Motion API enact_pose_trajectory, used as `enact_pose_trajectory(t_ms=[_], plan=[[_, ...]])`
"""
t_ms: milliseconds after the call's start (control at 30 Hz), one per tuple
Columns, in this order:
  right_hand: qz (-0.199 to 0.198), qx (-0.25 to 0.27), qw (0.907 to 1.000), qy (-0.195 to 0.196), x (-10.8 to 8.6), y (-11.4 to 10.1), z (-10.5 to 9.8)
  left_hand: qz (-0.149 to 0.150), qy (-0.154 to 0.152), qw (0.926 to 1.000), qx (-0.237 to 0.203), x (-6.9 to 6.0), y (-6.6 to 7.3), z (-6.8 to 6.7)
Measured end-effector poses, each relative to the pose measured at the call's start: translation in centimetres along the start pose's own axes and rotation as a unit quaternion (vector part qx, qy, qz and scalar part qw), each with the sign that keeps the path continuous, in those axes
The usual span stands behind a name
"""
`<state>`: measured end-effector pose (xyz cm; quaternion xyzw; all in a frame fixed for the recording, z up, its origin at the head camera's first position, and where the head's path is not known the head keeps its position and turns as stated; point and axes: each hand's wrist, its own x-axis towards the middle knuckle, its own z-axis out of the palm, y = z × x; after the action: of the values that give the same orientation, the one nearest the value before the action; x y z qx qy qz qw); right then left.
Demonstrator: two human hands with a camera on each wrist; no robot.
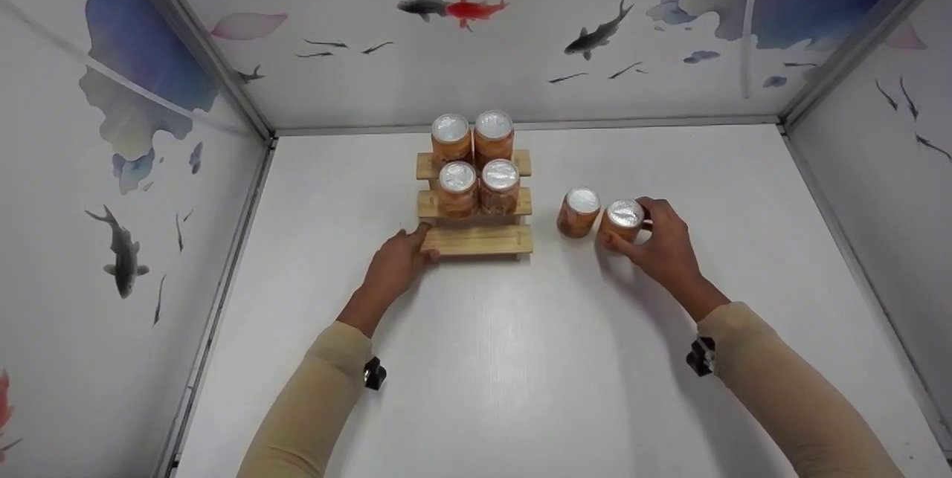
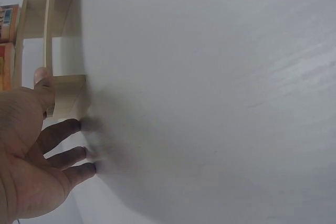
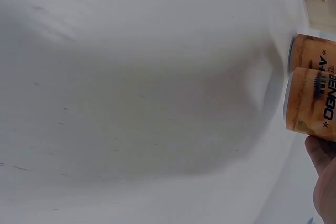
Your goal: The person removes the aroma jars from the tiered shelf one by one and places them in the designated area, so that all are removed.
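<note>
A stepped wooden rack stands at the back middle of the table, its lowest step bare. Two cans are on its top step and two more on the middle one. My left hand is at the rack's left end; in the left wrist view the thumb of that hand touches a step's end, other fingers spread beside it. Right of the rack stands an orange can. Close beside it, my right hand holds another can between thumb and fingers, seen upright; in the right wrist view this can overlaps the other.
White panels with painted fish close off the back and both sides. Metal strips run along the panel corners and the edges of the white table.
</note>
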<state>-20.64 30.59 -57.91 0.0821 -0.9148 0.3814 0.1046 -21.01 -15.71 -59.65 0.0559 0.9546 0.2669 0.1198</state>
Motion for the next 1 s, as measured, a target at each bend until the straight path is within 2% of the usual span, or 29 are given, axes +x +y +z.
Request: enact_pose_trajectory(t_ms=[233, 333, 567, 800, 1000], plan=[[0.01, -0.001, 0.9999, 0.009, 1.0, 0.4, 0.2, -0.016, -0.004, 0.9999, -0.001, -0.1, 0.0, 0.2], [0.016, 0.002, 0.9998, 0.012, 1.4, 0.5, 0.3, -0.013, 0.001, 0.9999, -0.001, -0.1, 0.0, 0.2], [0.03, 0.007, 0.9993, 0.021, 2.0, 0.6, 0.6, 0.029, 0.021, 0.9993, 0.011, 0.0, -0.2, 0.1], [0.045, 0.007, 0.9987, 0.021, 2.2, 0.9, 1.1, 0.012, 0.01, 0.9998, 0.01, 0.1, -0.1, 0.2], [0.06, 0.014, 0.998, 0.013, 2.4, 1.1, 1.4, 0.021, 0.017, 0.9996, 0.012, 0.1, -0.3, 0.2]])
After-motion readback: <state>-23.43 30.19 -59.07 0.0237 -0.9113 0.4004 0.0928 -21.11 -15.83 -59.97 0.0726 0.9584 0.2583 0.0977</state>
